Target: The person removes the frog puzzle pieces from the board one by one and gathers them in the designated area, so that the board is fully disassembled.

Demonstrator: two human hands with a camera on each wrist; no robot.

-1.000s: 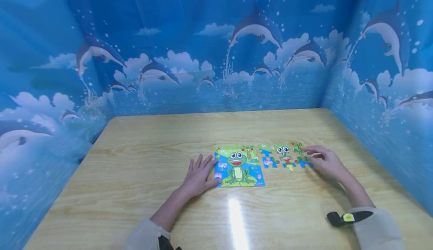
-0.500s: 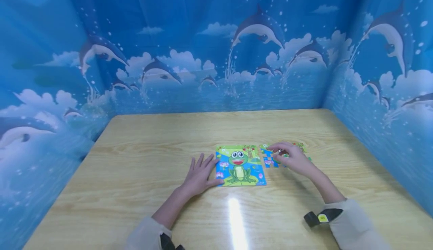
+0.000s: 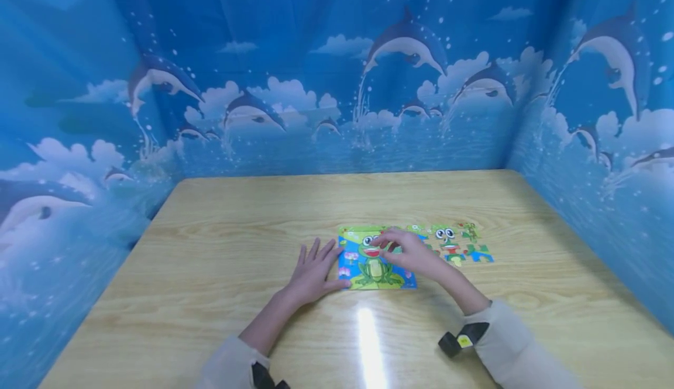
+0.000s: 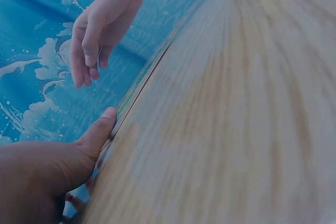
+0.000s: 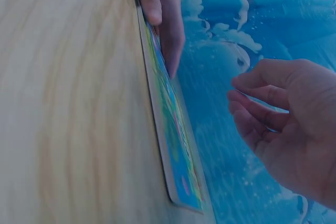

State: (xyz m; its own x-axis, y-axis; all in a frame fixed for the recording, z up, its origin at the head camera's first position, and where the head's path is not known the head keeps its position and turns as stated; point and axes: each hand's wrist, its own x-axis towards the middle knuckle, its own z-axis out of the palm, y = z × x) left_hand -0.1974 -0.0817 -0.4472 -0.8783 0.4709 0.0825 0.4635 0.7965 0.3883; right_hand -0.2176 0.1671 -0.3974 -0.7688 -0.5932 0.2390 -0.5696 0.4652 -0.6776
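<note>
1 frog board lies below the right grip (left grip touching).

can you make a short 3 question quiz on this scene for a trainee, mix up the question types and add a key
1. Multiple choice: Which animal is shown on the square picture?
A) a duck
B) a frog
C) a cat

2. True or false: The right hand is raised over the square picture without touching it.

3. Fill in the blank: In the head view, the puzzle pieces lie to the ____ of the square picture, on the side away from the left hand.

Key:
1. B
2. True; the right wrist view shows a gap between them.
3. right
</note>
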